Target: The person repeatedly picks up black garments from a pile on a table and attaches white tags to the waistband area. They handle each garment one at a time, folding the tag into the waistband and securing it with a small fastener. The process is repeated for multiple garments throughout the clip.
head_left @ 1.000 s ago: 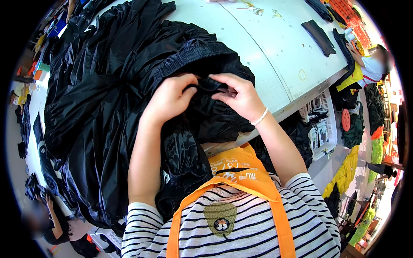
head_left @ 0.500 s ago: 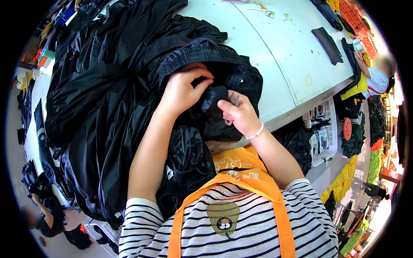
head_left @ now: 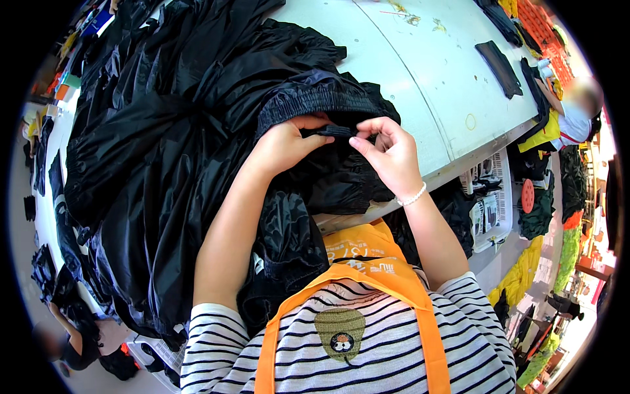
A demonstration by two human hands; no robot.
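A black garment with a gathered elastic waistband [head_left: 315, 100] lies on the table's near edge, its opening toward me. My left hand [head_left: 285, 148] reaches into that opening, thumb and fingers closed on a small folded black strip of the cloth [head_left: 338, 131]. At the strip's other end my right hand [head_left: 394, 154], with a white bead bracelet, has thumb and forefinger bent to the cloth in a pinch. Its remaining fingers are curled, and whether they hide anything I cannot make out. Below the opening, more black cloth [head_left: 341, 187] hangs at the table edge.
A large heap of black garments [head_left: 144, 164] covers the left of the white table [head_left: 420, 85]. Folded dark trousers [head_left: 499, 69] lie at the far right. A white crate [head_left: 502, 210] stands below the right edge. Other people [head_left: 577, 118] work at right and lower left.
My right hand has moved up and right, away from the black cloth it held lower down. The grey metal piece in its fingers no longer shows. The waistband has shifted slightly right.
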